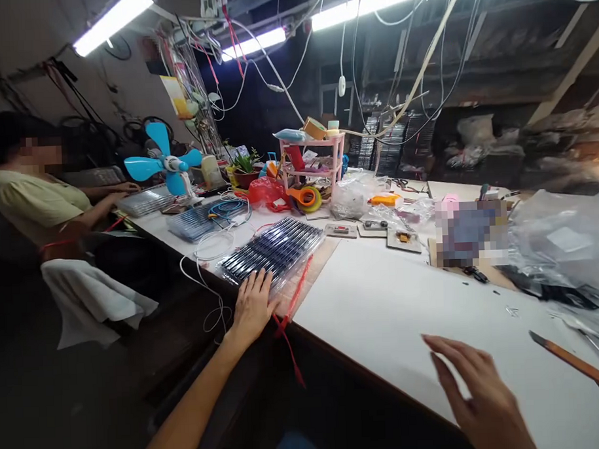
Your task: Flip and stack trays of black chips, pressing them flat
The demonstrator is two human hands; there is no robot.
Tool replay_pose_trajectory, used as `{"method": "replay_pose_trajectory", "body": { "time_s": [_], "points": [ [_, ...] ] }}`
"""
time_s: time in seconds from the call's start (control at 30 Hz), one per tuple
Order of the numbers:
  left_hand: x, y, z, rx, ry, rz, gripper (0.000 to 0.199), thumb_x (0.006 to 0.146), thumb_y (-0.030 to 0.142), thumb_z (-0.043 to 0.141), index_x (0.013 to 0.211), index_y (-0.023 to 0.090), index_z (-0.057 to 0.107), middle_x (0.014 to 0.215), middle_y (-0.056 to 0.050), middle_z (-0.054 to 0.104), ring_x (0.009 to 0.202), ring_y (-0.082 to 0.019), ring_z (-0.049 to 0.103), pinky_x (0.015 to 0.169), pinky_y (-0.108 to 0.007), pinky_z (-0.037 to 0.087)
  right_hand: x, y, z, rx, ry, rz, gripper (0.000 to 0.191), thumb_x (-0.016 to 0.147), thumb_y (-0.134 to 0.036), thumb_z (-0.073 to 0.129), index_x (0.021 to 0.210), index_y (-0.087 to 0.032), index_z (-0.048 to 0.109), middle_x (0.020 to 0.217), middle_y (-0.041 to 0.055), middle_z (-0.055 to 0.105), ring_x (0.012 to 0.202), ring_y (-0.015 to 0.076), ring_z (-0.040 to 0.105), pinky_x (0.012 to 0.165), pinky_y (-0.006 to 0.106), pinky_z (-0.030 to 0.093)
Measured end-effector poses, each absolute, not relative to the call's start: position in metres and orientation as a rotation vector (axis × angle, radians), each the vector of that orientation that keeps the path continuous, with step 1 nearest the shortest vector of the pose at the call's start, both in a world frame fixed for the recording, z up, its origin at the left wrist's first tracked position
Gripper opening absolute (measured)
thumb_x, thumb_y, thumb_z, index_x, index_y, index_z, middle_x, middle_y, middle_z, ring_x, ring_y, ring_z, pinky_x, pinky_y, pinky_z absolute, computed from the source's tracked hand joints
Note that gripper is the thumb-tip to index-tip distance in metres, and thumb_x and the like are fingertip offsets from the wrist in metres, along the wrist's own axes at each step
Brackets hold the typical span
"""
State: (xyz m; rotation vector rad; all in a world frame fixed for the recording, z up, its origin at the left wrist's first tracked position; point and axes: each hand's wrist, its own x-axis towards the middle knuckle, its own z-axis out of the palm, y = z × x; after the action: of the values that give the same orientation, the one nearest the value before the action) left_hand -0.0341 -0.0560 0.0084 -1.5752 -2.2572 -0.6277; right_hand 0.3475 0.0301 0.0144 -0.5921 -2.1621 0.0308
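Observation:
My left hand (253, 305) lies with its fingers spread on the near edge of a clear plastic tray of dark, shiny rods (275, 248). Over the white board (371, 307) at the right is my right hand (474, 382), its thumb and fingers apart and nothing between them. A red ribbon (299, 290) runs beside the tray and hangs over the table's front edge. Farther left lies another clear tray (194, 221) with blue and white cables on top.
A blue fan (172, 162) and a pink shelf (314, 162) with tape rolls stand behind. At the far left a person (37, 188) sits by more trays. An orange-handled cutter (574, 362) lies at the right, near clear plastic bags (570, 241).

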Motion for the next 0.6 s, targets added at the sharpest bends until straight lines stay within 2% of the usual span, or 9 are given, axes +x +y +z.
{"method": "replay_pose_trajectory", "body": {
  "time_s": [0.13, 0.27, 0.37, 0.47, 0.53, 0.6],
  "points": [
    [-0.045, -0.073, -0.002, -1.601, -2.212, -0.571, 0.044, 0.087, 0.026, 0.044, 0.126, 0.010, 0.055, 0.135, -0.017, 0.050, 0.128, -0.034, 0.042, 0.103, -0.050, 0.033, 0.280, 0.044, 0.030, -0.404, -2.379, 0.174, 0.027, 0.092, -0.013, 0.043, 0.117, -0.020, 0.053, 0.100, 0.0092, 0.062, 0.087, 0.0199, 0.059, 0.074, 0.035, 0.044],
    [-0.071, -0.119, 0.002, -1.677, -2.266, -0.707, 0.041, 0.084, 0.037, 0.051, 0.121, 0.024, 0.059, 0.131, -0.009, 0.056, 0.125, -0.031, 0.046, 0.104, -0.050, 0.034, 0.237, 0.077, 0.028, -0.489, -2.548, 0.454, 0.024, 0.092, -0.014, 0.040, 0.106, -0.019, 0.059, 0.099, 0.0099, 0.063, 0.088, 0.0218, 0.058, 0.078, 0.040, 0.043],
    [-0.097, -0.144, 0.011, -1.299, -2.425, -1.119, 0.044, 0.076, 0.050, 0.059, 0.112, 0.025, 0.063, 0.119, -0.008, 0.061, 0.113, -0.029, 0.055, 0.097, -0.045, 0.043, 0.198, 0.116, 0.021, -0.740, -2.499, 0.642, 0.022, 0.091, -0.015, 0.042, 0.103, -0.016, 0.061, 0.104, 0.0125, 0.060, 0.096, 0.0242, 0.056, 0.086, 0.044, 0.041],
    [-0.113, -0.145, 0.016, -0.628, -2.509, -1.750, 0.057, 0.074, 0.046, 0.063, 0.123, 0.019, 0.055, 0.098, -0.007, 0.062, 0.080, -0.021, 0.064, 0.069, -0.034, 0.055, 0.144, 0.150, 0.019, -0.884, -2.398, 0.760, 0.023, 0.093, -0.019, 0.045, 0.112, -0.014, 0.057, 0.115, 0.0127, 0.056, 0.108, 0.0243, 0.052, 0.094, 0.046, 0.040],
    [-0.117, -0.138, 0.017, -0.422, -2.569, -2.235, 0.057, 0.075, 0.036, 0.064, 0.127, 0.017, 0.051, 0.082, -0.003, 0.062, 0.057, -0.013, 0.059, 0.049, -0.024, 0.049, 0.108, 0.162, 0.022, -0.953, -2.345, 0.899, 0.027, 0.092, -0.029, 0.051, 0.116, -0.016, 0.054, 0.116, 0.0091, 0.056, 0.103, 0.0226, 0.055, 0.090, 0.045, 0.045],
    [-0.118, -0.131, 0.017, -0.341, -2.587, -2.582, 0.045, 0.076, 0.027, 0.064, 0.120, 0.017, 0.056, 0.071, 0.000, 0.061, 0.045, -0.010, 0.053, 0.040, -0.020, 0.043, 0.083, 0.166, 0.027, -1.010, -2.298, 1.061, 0.030, 0.092, -0.034, 0.053, 0.117, -0.017, 0.054, 0.114, 0.0081, 0.057, 0.097, 0.0210, 0.058, 0.084, 0.043, 0.049]
  ]
}}
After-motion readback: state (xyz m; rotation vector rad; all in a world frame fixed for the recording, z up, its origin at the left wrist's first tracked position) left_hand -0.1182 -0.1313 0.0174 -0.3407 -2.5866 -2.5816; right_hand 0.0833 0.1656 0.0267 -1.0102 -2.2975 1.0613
